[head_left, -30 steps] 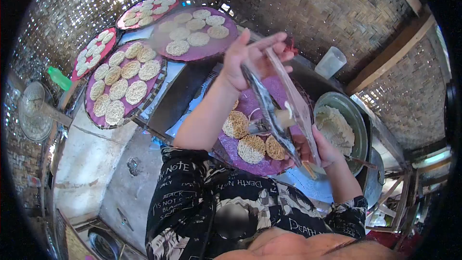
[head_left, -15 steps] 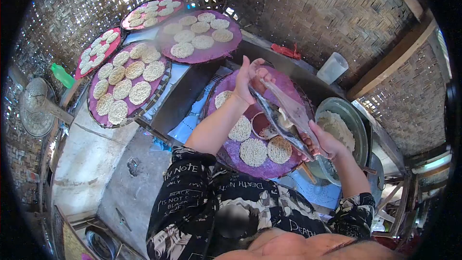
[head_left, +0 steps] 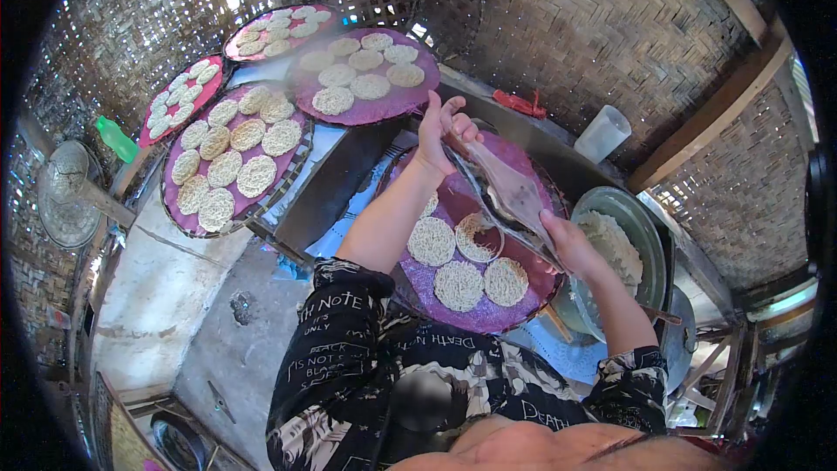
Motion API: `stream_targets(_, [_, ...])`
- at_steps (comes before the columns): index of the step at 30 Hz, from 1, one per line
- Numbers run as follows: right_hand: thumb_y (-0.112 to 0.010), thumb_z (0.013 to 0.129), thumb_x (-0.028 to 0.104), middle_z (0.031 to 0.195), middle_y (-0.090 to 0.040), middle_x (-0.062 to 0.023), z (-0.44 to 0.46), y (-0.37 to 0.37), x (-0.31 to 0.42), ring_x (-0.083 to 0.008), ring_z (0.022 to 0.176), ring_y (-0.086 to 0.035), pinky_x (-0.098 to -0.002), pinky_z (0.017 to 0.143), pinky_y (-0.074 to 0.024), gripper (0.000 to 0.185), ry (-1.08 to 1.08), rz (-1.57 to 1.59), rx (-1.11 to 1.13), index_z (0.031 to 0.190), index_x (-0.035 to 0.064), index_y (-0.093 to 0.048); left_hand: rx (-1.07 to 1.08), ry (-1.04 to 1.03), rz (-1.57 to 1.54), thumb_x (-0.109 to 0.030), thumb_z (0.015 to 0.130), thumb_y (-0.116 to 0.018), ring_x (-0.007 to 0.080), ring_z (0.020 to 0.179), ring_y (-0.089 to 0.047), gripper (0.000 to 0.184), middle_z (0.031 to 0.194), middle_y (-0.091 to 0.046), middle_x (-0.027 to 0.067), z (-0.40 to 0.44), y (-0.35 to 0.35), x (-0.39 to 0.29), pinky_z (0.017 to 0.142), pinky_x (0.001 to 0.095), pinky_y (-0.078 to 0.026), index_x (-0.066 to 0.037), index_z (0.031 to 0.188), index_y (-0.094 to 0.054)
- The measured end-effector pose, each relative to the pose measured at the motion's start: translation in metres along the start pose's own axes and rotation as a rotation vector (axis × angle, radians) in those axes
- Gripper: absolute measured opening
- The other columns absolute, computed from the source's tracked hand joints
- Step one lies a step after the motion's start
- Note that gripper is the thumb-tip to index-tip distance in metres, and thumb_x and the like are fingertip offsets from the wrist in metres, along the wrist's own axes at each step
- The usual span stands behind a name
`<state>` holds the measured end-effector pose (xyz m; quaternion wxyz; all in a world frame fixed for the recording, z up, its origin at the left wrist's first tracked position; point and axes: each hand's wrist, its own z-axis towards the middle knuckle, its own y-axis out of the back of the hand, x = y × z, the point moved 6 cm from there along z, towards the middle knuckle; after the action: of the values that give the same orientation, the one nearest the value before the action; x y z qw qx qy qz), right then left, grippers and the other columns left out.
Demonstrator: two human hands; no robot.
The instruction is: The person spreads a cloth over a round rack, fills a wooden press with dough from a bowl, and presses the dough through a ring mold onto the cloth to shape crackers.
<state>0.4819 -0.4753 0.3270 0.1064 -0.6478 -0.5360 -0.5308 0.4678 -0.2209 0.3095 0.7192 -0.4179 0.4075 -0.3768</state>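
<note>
**Long press (head_left: 513,187) held by both ends near a partly filled ring (head_left: 490,260)**

On the left, a purple-lined left tray (head_left: 243,206) carries pale, stringy rounds (head_left: 225,169) in a single layer, probably so that none sits on another. Just beyond it a back tray (head_left: 403,109), also purple-lined, is loaded the same way.

Next comes the left hand (head_left: 442,133), fingers curled and thumb raised, wrapped about the press's far end. The front tray (head_left: 414,286) lies under the arms, likely to keep its surface within easy reach. On it the ring rests flat around a pale layer with a bare gap, apparently serving as a border that keeps the shape circular.

The press slants over this tray from upper left to lower right, its two halves close together. The right hand (head_left: 568,244) is closed round the near end, thumb on top; holding both ends presumably steadies the length and spreads the pressure.

At the right, a tub (head_left: 641,212) of pale mash (head_left: 615,240) sits beside the front tray, seemingly handy for the right hand.
</note>
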Motion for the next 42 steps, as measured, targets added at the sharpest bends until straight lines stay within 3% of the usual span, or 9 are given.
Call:
stream_targets(7, [-0.034, 0.091, 0.048, 0.054, -0.052, -0.0061, -0.024, 0.012, -0.004, -0.0127, 0.040, -0.049, -0.0255, 0.036, -0.0387, 0.054, -0.062, -0.109, -0.036, 0.085, -0.0012, -0.055, -0.122, 0.026, -0.011, -0.061, 0.082, -0.043, 0.0140, 0.047, -0.043, 0.049, 0.047, -0.036, -0.0033, -0.010, 0.002, 0.031, 0.060, 0.0348, -0.043, -0.013, 0.088, -0.054])
stream_targets(12, [-0.038, 0.089, 0.050, 0.055, -0.053, -0.0060, -0.035, -0.005, -0.011, -0.0141, 0.042, -0.051, -0.0276, 0.038, -0.0407, 0.055, -0.107, -0.075, 0.030, 0.082, -0.0002, -0.058, -0.167, 0.061, -0.032, -0.063, 0.082, -0.040, 0.0165, 0.047, -0.046, 0.051, 0.047, -0.038, -0.0016, -0.031, 0.017, 0.031, 0.059, 0.0381, -0.043, -0.014, 0.088, -0.050])
stream_targets(24, [-0.044, 0.088, 0.048, 0.055, -0.053, -0.0115, -0.021, -0.006, -0.006, -0.0182, 0.043, -0.053, -0.0324, 0.041, -0.0415, 0.051, 0.275, -0.310, -0.258, 0.076, 0.0000, -0.055, -0.242, -0.004, 0.037, -0.063, 0.083, -0.037, 0.0123, 0.041, -0.036, 0.052, 0.044, -0.031, -0.0042, -0.032, 0.006, 0.017, 0.055, 0.0315, -0.038, -0.014, 0.090, -0.051])
stream_targets(27, [-0.043, 0.089, 0.044, 0.055, -0.053, -0.0094, -0.033, -0.004, -0.015, -0.0173, 0.045, -0.054, -0.0301, 0.036, -0.0405, 0.046, -0.030, -0.201, -0.133, 0.082, 0.0003, -0.054, -0.121, 0.029, -0.039, -0.063, 0.083, -0.036, 0.0147, 0.046, -0.040, 0.055, 0.049, -0.037, -0.0016, -0.034, 0.005, 0.027, 0.059, 0.0327, -0.040, -0.013, 0.100, -0.052])
stream_targets(30, [-0.042, 0.091, 0.041, 0.058, -0.054, -0.0070, -0.041, -0.002, -0.013, -0.0168, 0.046, -0.054, -0.0280, 0.032, -0.0394, 0.041, -0.013, 0.208, 0.099, 0.096, 0.0017, -0.051, -0.217, 0.086, 0.086, -0.063, 0.084, -0.036, 0.0187, 0.063, -0.053, 0.058, 0.063, -0.052, 0.0035, -0.038, -0.019, 0.025, 0.069, 0.0344, -0.043, -0.013, 0.109, -0.051])
stream_targets(33, [-0.041, 0.092, 0.039, 0.070, -0.056, -0.0062, -0.045, 0.009, 0.004, -0.0138, 0.052, -0.055, -0.0265, 0.041, -0.0440, 0.040, 0.150, 0.341, -0.086, 0.110, 0.0041, -0.046, -0.074, 0.287, 0.164, -0.053, 0.086, -0.043, 0.0222, 0.080, -0.059, 0.052, 0.083, -0.060, 0.0085, -0.040, -0.027, 0.030, 0.075, 0.0402, -0.047, -0.010, 0.113, -0.050])
stream_targets(37, [-0.042, 0.093, 0.037, 0.088, -0.055, -0.0042, -0.027, -0.015, 0.017, -0.0127, 0.076, -0.054, -0.0290, 0.066, -0.0461, 0.040, 0.354, 0.292, -0.182, 0.122, 0.0086, -0.043, 0.083, 0.001, 1.830, -0.021, 0.073, -0.063, 0.0244, 0.089, -0.061, 0.040, 0.096, -0.063, 0.0124, -0.073, -0.047, 0.053, 0.078, 0.0352, -0.047, -0.002, 0.107, -0.055])
stream_targets(40, [-0.048, 0.089, 0.034, 0.086, -0.058, -0.0063, -0.001, -0.033, 0.012, -0.0201, 0.077, -0.058, -0.0351, 0.069, -0.0467, 0.036, 0.353, 0.404, 0.049, 0.114, 0.0099, -0.054, -0.313, 0.096, 1.830, -0.023, 0.069, -0.068, 0.0217, 0.085, -0.062, 0.042, 0.094, -0.064, 0.0129, -0.085, -0.026, 0.028, 0.077, 0.0378, -0.047, 0.000, 0.103, -0.058])
stream_targets(42, [-0.052, 0.085, 0.032, 0.086, -0.060, -0.0094, 0.017, -0.025, 0.002, -0.0253, 0.078, -0.059, -0.0379, 0.070, -0.0465, 0.030, 0.474, -0.139, -0.237, 0.102, 0.0091, -0.061, -0.275, -0.151, 1.553, -0.019, 0.072, -0.067, 0.0171, 0.084, -0.061, 0.038, 0.094, -0.064, 0.0121, -0.102, -0.023, 0.008, 0.077, 0.0361, -0.049, 0.000, 0.103, -0.058])
